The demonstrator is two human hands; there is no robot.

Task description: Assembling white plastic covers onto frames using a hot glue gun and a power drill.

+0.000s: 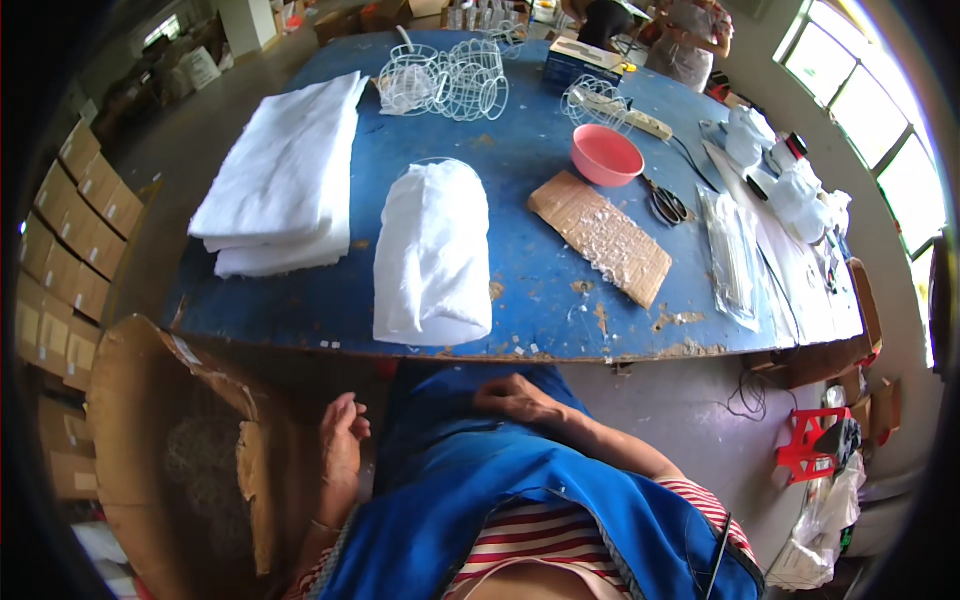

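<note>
While both hands sit low, below the table edge, neither one is holding anything; the left hand [342, 440] hangs loose with fingers slackly curled, empty, right at the torn rim of a big open cardboard box [140, 400] that has a tangle of wire stuff inside, and the right hand [515, 397] lies flat and relaxed on the blue apron [470, 480] over the lap, fingers spread a bit, gripping nothing; closest thing up on the blue table [540, 290] is a wire frame wrapped in white padding [433, 255], lying near the front edge, just ahead of the hands but not touched; left of it there's a folded stack of white padding sheets [285, 180]; further back a few bare wire frames [445, 80] sit bunched together; on the right side you get a scrap of cardboard [598, 237] with blobs of clear glue on it, a pink bowl [606, 155] just behind that, and scissors [667, 203] beside the bowl; a clear bag of sticks [732, 255] lies near the right edge; stacked cartons [70, 240] line the floor on the far left.
</note>
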